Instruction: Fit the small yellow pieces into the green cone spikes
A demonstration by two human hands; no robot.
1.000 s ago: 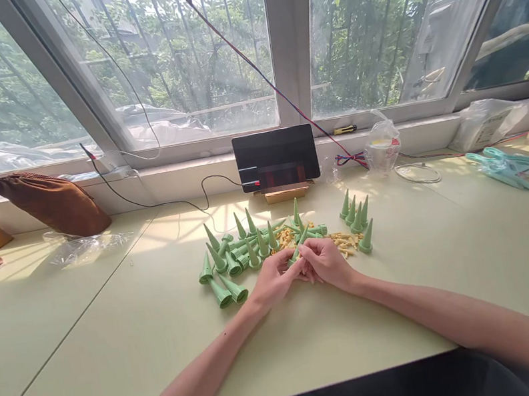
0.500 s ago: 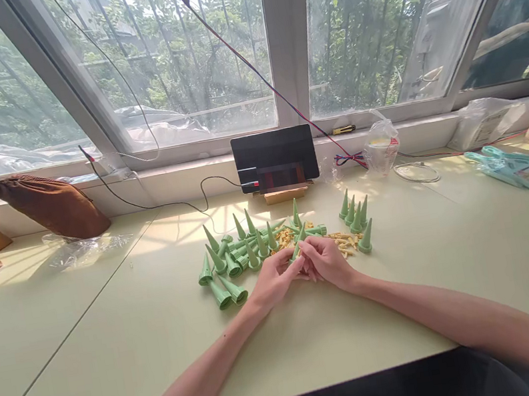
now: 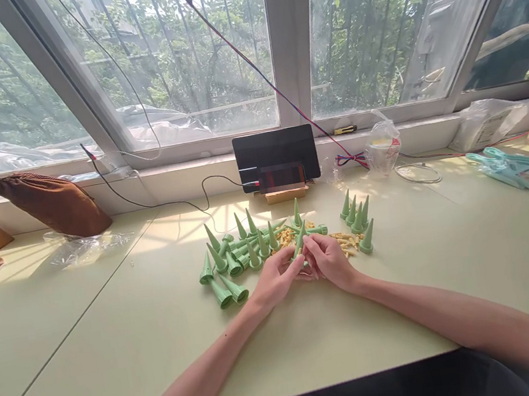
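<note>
My left hand (image 3: pixel 274 277) is closed around a green plastic cone-shaped spike (image 3: pixel 300 239), whose tip points up and away from me. Close against its right side is my right hand (image 3: pixel 330 259), thumb and forefinger pinched together; what they grip is hidden. A small yellowish bit shows by the left thumb, too small to name. Left of the hands, several green spikes (image 3: pixel 216 259) stand or lie on their sides in a group. Small yellow plastic pieces (image 3: pixel 346 243) lie in a loose pile behind and right of the hands. More green spikes (image 3: pixel 365 236) stand upright to the right.
A black tablet (image 3: pixel 274 149) leans on a small stand at the back, with a cable (image 3: pixel 169 204) running left. A brown pouch (image 3: pixel 53 206) sits at the back left. Clear plastic bags (image 3: pixel 382 144) and teal packets (image 3: pixel 523 168) lie to the right along the window sill.
The right fingers have slid from the spike's upper part down to its right side, so more of the spike shows. The left hand stays in place. The view has shifted slightly.
</note>
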